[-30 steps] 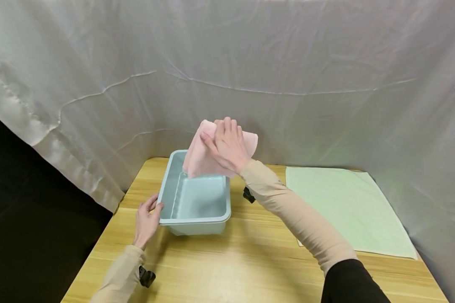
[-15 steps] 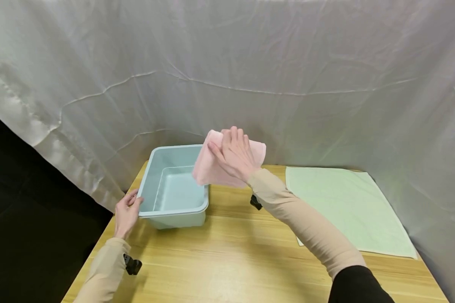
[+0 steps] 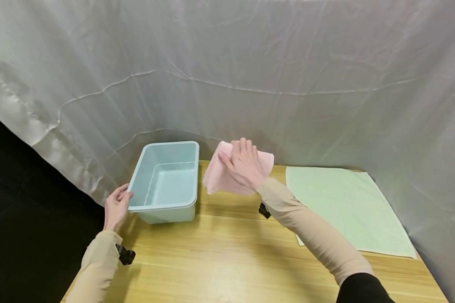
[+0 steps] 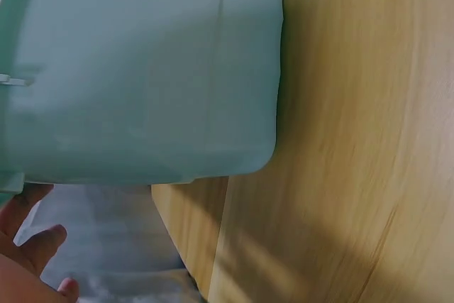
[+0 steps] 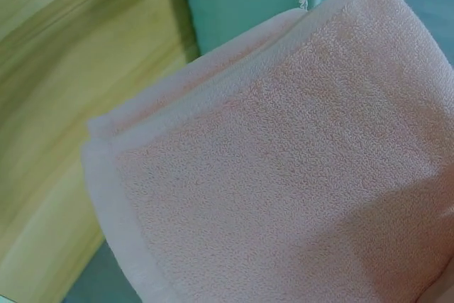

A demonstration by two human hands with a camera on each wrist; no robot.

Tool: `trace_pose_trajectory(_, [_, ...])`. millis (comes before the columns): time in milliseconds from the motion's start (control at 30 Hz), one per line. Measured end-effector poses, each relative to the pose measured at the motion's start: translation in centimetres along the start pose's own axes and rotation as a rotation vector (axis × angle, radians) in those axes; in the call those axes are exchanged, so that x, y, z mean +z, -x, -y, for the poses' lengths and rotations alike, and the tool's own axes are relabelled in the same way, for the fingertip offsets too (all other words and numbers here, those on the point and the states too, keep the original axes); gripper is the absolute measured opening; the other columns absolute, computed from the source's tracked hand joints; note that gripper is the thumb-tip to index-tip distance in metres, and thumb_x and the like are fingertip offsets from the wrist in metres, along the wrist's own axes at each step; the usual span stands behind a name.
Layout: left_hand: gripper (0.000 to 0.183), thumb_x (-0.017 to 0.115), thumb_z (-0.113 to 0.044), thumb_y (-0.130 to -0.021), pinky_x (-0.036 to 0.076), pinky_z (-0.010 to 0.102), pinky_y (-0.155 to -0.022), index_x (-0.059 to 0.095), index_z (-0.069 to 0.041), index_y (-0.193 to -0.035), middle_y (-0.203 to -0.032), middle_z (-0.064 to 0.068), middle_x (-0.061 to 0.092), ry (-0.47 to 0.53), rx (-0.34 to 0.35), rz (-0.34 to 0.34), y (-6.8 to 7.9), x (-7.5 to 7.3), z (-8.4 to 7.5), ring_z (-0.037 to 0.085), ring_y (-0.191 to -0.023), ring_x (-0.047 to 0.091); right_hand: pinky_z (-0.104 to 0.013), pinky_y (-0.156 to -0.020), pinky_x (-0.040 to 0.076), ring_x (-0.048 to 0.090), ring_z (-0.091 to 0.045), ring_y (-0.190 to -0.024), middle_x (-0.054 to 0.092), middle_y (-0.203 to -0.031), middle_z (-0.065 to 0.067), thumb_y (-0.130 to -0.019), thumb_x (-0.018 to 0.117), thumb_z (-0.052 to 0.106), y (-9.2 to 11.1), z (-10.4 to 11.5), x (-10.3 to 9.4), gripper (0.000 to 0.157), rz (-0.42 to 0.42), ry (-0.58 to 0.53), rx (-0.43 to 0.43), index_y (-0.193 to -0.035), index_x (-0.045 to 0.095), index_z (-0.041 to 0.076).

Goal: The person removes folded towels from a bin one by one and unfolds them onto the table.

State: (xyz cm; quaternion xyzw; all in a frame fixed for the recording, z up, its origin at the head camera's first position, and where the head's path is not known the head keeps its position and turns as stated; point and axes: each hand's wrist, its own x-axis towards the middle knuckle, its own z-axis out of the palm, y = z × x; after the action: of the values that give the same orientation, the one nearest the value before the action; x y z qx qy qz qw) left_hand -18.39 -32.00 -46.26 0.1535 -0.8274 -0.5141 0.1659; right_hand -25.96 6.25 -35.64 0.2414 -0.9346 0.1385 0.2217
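Grey drapes back the table; at eleven o'clock the left hand pinches the basin; at twelve the right hand, fingers nearly straight, holds up the pink towel. Positioning, I'd say; the next move likely wants gentle placing.

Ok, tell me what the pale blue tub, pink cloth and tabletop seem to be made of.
Pale blue tub: probably moulded plastic, smooth, with rounded corners and a lipped rim.
Pink cloth: matte terry towelling, judging by its fine pile; the fibre is unclear.
Tabletop: wood or wood-look laminate, from the grain lines, with a soft sheen.
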Motion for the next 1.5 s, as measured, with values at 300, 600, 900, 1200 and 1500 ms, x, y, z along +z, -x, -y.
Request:
trace_pose_trajectory(300, [0.043, 0.059, -0.016, -0.098, 0.041, 0.001, -0.074, 0.059, 0.001, -0.137, -0.110, -0.011, 0.074, -0.029, 0.003, -0.002, -1.7, -1.5, 0.9, -0.027, -0.079, 0.050, -0.039, -0.077, 0.038, 0.040, -0.030, -0.087, 0.045, -0.096, -0.015, -0.106, 0.040, 0.042, 1.6, -0.5, 1.2, 0.050, 0.037, -0.024, 0.021, -0.121, 0.050, -0.005])
trace_pose_trajectory(600, [0.044, 0.058, -0.015, -0.098, 0.041, 0.001, -0.071, 0.058, 0.004, -0.137, -0.077, -0.045, 0.053, -0.004, 0.011, 0.017, -2.8, -3.1, 1.9, -0.025, -0.076, 0.050, -0.038, -0.075, 0.038, 0.040, -0.030, -0.085, 0.046, -0.094, -0.015, -0.105, 0.042, 0.041, 2.7, -0.4, 2.3, 0.049, 0.031, -0.026, 0.017, -0.117, 0.052, -0.005])
trace_pose_trajectory(900, [0.052, 0.051, -0.018, -0.101, 0.033, -0.006, -0.080, 0.045, 0.003, -0.148, -0.145, 0.027, 0.050, -0.108, 0.026, 0.077, -2.8, -4.3, 1.4, -0.019, -0.110, 0.051, -0.038, -0.073, 0.040, 0.043, -0.031, -0.084, 0.048, -0.093, -0.015, -0.104, 0.043, 0.043, 4.0, -0.2, 3.8, 0.049, 0.002, 0.007, -0.018, -0.112, 0.053, -0.005])
trace_pose_trajectory(1200, [0.060, 0.062, -0.025, -0.098, 0.031, 0.033, -0.123, 0.042, -0.012, -0.152, -0.156, 0.011, 0.048, -0.098, 0.092, -0.096, -0.4, -2.8, -1.5, 0.027, -0.148, 0.041, -0.036, -0.072, 0.037, 0.043, -0.028, -0.083, 0.048, -0.093, -0.014, -0.104, 0.046, 0.042, 5.6, -0.4, 5.0, 0.046, 0.032, -0.008, 0.007, -0.110, 0.053, -0.003])
trace_pose_trajectory(1500, [0.055, 0.066, -0.010, -0.094, 0.035, 0.022, -0.115, 0.050, -0.014, -0.147, -0.150, 0.008, 0.055, -0.006, 0.382, -0.149, 1.6, 0.4, -5.0, 0.030, -0.141, 0.047, -0.036, -0.071, 0.038, 0.043, -0.028, -0.083, 0.048, -0.095, -0.014, -0.105, 0.044, 0.039, 5.6, -0.3, 4.4, 0.045, 0.035, -0.019, -0.002, -0.114, 0.052, -0.004])
